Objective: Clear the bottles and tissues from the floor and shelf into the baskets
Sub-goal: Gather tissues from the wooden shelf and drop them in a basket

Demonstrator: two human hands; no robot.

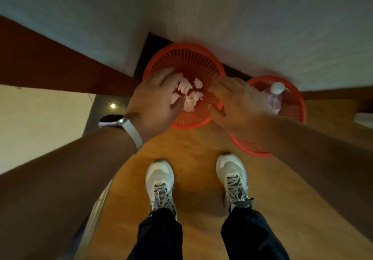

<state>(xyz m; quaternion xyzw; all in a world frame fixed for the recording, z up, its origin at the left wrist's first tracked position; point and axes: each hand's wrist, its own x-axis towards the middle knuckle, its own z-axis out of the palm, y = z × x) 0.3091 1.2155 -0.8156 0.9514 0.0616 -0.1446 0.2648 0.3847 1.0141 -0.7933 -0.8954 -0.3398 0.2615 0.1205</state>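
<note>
I stand on a wooden floor (193,150) looking straight down, both arms reaching out over two red baskets set against the far wall (262,27). My left hand (155,102) hangs above the near left rim of the left basket (187,57), fingers spread and loose, gripping nothing that I can see. My right hand (238,102) hovers over the near right rim of that same basket, fingers curled downward and slack; it covers part of the rim, and I cannot tell whether any fingertip touches the plastic.

Between my hands, down in the left basket, lie the crumpled white tissues (189,96), several wads bunched together on the slatted bottom. My left thumb and fingers overlap their left edge in this view, so some of the pile is hidden.

The right basket (290,102) sits just beside the left one, slightly nearer to me, and my right forearm crosses over its near left part, blocking much of it. Inside lies a clear plastic bottle (274,98) with a white cap, cap pointing toward the far wall.

A watch (113,121) with a pale strap rides on my left wrist. A dark brown skirting board (50,61) runs along the wall at left. Nearer to me, my two white laced shoes (232,181) stand apart on the floor below dark trouser legs.
</note>
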